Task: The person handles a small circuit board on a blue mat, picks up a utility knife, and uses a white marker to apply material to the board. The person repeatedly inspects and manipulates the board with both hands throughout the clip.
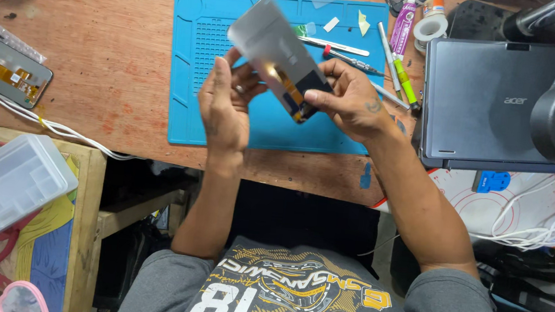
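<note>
We hold a phone display panel (280,58) tilted up over the blue repair mat (188,100), between both hands. Left hand (225,100) supports its lower left edge, fingers curled against the back; right hand (347,102) pinches the lower right end, thumb on top. Looks like the inspection step, checking the flex side. Next move likely calls for a steady edge grip; tweezers (332,44) lie near on the mat.
</note>
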